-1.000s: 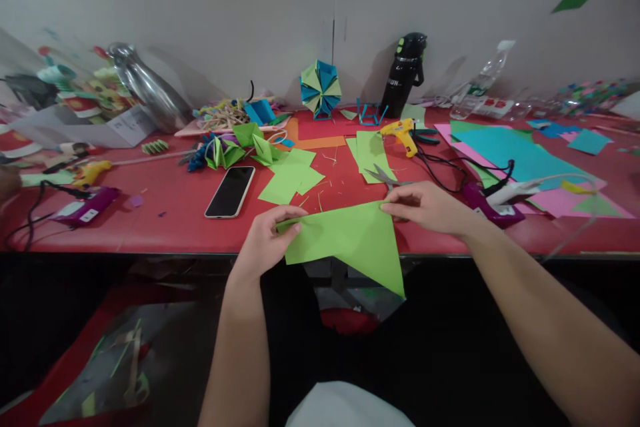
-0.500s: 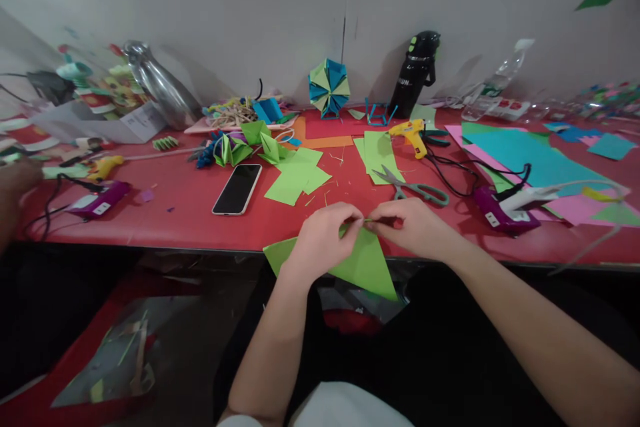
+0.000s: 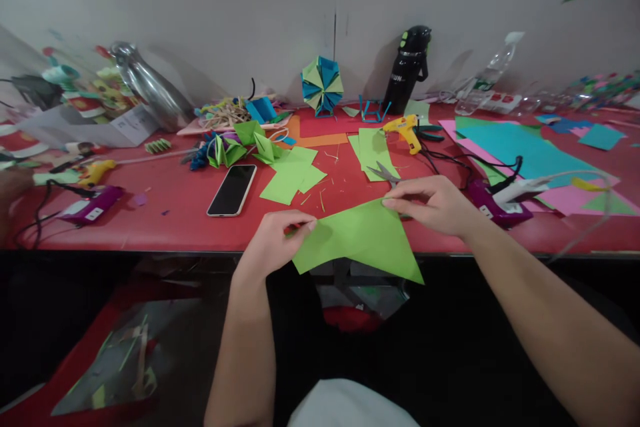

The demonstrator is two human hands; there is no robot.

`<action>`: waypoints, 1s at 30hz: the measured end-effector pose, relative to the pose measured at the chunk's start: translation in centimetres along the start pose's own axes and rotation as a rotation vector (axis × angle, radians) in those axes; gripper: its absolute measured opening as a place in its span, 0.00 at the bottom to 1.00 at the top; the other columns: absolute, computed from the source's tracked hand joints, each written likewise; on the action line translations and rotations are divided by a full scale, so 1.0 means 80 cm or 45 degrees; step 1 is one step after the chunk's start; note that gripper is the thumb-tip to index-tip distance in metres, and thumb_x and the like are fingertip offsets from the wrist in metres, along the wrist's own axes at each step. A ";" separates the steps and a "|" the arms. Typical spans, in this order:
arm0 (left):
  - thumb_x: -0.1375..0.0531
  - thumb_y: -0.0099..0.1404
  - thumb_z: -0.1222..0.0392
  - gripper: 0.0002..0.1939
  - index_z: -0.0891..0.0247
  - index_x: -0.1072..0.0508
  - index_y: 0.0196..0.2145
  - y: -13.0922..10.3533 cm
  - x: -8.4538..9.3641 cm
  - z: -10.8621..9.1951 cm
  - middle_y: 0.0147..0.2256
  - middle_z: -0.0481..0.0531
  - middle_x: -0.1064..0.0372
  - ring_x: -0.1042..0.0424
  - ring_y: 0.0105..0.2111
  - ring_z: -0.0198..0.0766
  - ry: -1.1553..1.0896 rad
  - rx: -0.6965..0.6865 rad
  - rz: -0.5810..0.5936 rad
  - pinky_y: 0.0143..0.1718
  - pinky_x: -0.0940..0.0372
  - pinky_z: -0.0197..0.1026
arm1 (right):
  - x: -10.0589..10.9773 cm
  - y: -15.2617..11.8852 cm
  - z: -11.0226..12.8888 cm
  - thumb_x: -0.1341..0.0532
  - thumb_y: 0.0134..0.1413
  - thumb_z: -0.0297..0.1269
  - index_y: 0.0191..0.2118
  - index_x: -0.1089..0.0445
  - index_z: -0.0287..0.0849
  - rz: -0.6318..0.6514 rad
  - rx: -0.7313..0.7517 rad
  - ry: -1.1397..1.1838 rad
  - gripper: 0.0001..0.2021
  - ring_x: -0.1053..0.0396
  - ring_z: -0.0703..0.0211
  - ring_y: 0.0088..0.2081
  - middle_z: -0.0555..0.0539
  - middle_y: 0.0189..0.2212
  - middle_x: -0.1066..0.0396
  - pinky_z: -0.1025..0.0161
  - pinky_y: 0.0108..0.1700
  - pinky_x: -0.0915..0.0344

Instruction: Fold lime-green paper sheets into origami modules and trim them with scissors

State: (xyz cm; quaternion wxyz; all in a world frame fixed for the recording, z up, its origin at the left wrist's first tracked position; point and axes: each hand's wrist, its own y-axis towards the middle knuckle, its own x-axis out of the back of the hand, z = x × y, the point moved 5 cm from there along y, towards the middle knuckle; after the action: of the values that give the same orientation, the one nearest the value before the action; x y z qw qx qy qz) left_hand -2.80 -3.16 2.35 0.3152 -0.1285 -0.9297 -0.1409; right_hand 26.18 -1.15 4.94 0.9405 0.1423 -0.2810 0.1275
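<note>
A green sheet of paper [image 3: 357,235] is stretched between my two hands at the table's front edge, its lower part hanging past the edge. My left hand [image 3: 280,237] pinches its upper left side between thumb and fingers. At the upper right corner, my right hand [image 3: 425,203] grips the paper the same way. Grey scissors [image 3: 385,173] lie just behind my right hand, which covers their handles. Cut green paper pieces [image 3: 287,177] rest beyond my left hand, and more green strips [image 3: 375,150] lie farther back.
A phone [image 3: 233,190] lies left of the paper. Behind are a yellow glue gun [image 3: 406,130], a black bottle [image 3: 410,70], a blue-green paper wheel [image 3: 323,85] and folded green paper [image 3: 227,149]. Purple power blocks [image 3: 93,205] trail cables. Another person's hand [image 3: 13,187] is at far left.
My hands have moved apart, left hand to the left and right hand slightly right. The green paper, earlier pinched together at one spot, is now spread open between them.
</note>
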 end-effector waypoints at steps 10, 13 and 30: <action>0.38 0.67 0.55 0.09 0.60 0.19 0.36 -0.017 0.043 0.046 0.38 0.52 0.18 0.20 0.40 0.47 0.182 0.194 -0.170 0.43 0.27 0.46 | 0.061 -0.008 -0.018 0.31 0.54 0.53 0.35 0.18 0.48 -0.234 -0.096 -0.110 0.14 0.26 0.54 0.31 0.46 0.30 0.21 0.55 0.33 0.30; 0.37 0.67 0.52 0.10 0.60 0.19 0.37 -0.019 0.056 0.048 0.39 0.53 0.19 0.20 0.41 0.46 0.103 0.223 -0.399 0.44 0.27 0.45 | 0.067 -0.008 -0.023 0.30 0.52 0.56 0.35 0.18 0.48 -0.262 -0.143 -0.096 0.17 0.28 0.54 0.29 0.46 0.29 0.21 0.55 0.31 0.31; 0.39 0.71 0.52 0.12 0.59 0.18 0.37 0.008 -0.029 -0.031 0.37 0.49 0.18 0.22 0.37 0.42 -0.042 -0.016 -0.084 0.35 0.32 0.39 | -0.032 0.001 0.035 0.37 0.63 0.42 0.49 0.21 0.48 0.150 0.294 -0.305 0.12 0.25 0.49 0.51 0.44 0.48 0.20 0.53 0.56 0.33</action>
State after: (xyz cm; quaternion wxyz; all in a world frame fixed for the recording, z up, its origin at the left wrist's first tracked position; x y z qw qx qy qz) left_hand 0.56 -3.77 2.96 0.2942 -0.1020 -0.9375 -0.1551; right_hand 22.72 -2.45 5.77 0.8685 0.2469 -0.3826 0.1959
